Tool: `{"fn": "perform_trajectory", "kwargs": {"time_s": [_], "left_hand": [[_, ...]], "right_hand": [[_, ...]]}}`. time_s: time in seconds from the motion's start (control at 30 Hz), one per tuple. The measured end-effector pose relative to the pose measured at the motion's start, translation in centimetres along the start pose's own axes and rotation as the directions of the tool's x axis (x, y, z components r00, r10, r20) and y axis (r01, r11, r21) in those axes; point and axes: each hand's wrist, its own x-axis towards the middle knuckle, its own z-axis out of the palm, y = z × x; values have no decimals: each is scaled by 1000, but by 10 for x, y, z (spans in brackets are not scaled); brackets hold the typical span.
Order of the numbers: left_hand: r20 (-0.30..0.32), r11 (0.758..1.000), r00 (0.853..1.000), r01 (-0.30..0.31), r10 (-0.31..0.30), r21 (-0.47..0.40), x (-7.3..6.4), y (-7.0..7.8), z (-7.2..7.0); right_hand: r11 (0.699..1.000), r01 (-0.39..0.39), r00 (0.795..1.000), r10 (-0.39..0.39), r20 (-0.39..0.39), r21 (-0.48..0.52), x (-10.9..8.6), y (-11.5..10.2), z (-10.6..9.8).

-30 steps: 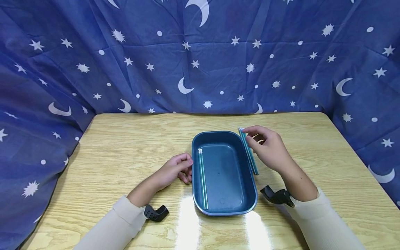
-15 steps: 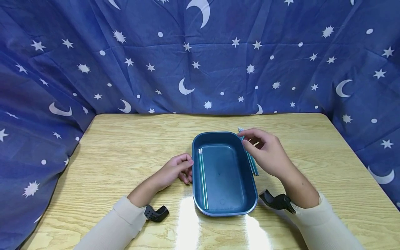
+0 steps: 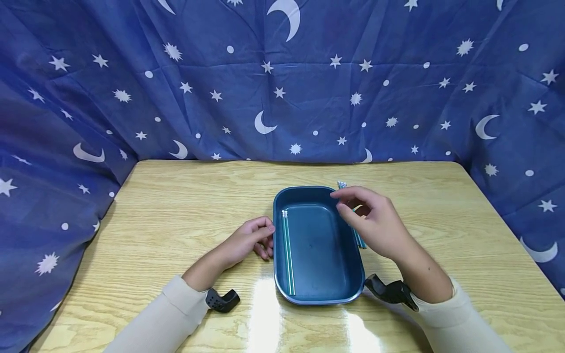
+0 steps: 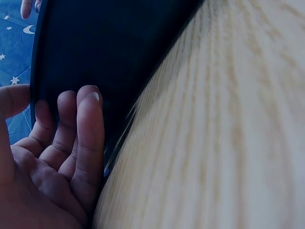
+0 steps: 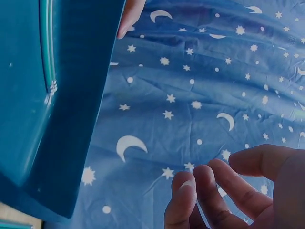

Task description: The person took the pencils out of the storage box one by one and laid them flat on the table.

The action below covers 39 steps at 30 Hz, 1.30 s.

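A dark teal rectangular tray (image 3: 315,299) stands on the table. Two slim green pencils (image 3: 288,252) with white ends lie side by side along its left inner wall. My left hand (image 3: 249,239) rests at the tray's left side, thumb tip at the rim; the left wrist view shows its loosely bent fingers (image 4: 90,129) against the outer wall. My right hand (image 3: 372,218) hovers at the tray's far right rim, thumb and fingers apart, nothing between them. Beneath it, more green pencils (image 3: 361,241) lie along the tray's right outer side, partly hidden by the hand.
The wooden table (image 3: 190,196) carries the tray near its middle. A blue curtain (image 3: 212,113) with moons and stars hangs behind and on both sides. Each wrist wears a black device, the left one (image 3: 222,300) close over the tabletop.
My right hand has shifted left and slightly nearer, from over the outer pencils to the tray's rim, covering more of them. The left hand, tray and inner pencils stay put.
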Motion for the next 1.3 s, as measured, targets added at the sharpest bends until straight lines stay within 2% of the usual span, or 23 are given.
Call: {"fn": "perform_trajectory", "kwargs": {"time_s": [0.63, 0.93, 1.3], "left_hand": [[3, 1000, 1000, 2, -2, -5, 0, -2, -1], [4, 1000, 1000, 2, -2, 6, 0, -1, -1], [1, 1000, 1000, 4, -4, 2, 1, 0, -1]], "right_hand": [[998, 52, 996, -53, 65, 19, -3, -23, 11], [997, 72, 994, -71, 87, -8, 7, -30, 15], [998, 68, 988, -69, 139, 11, 23, -26, 28]]}}
